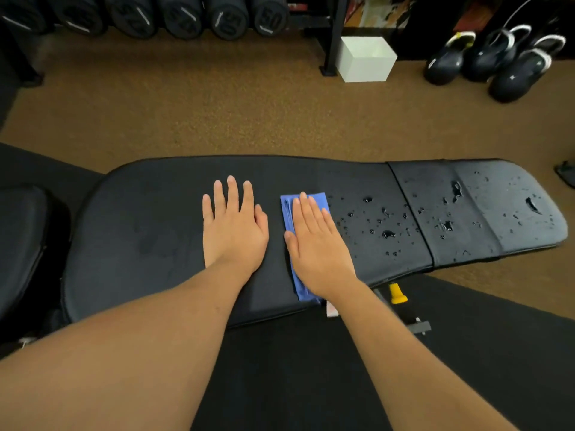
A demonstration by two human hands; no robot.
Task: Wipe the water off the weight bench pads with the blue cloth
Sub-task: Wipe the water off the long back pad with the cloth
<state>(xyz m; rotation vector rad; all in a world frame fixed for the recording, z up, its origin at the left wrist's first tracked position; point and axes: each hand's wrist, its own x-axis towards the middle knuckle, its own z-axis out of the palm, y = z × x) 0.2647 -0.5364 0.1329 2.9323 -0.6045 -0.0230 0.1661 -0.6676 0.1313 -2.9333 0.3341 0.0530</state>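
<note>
The right hand lies flat on the cloth, fingers straight and close together, palm pressing down; nothing is curled round the fabric, so the hand is released rather than grasping. The cloth is blue and folded, and it lies on the long pad, showing past the fingertips, along the thumb side and under the wrist, down to the pad's near edge. Just beside the thumb, apart from the cloth, the left hand rests flat on the bare pad, fingers straight and slightly spread, holding nothing. On the little-finger side of the right hand, starting just beside the cloth, water drops bead on the long pad. Further out that way, more drops and small puddles sit on the seat pad. The pad around the left hand looks dull, with no beads that I can make out. Below the right wrist, off the pad's edge, a yellow knob sticks out over a black mat. Well beyond the fingertips, across the brown floor, stand dumbbells, a white box and kettlebells.
</note>
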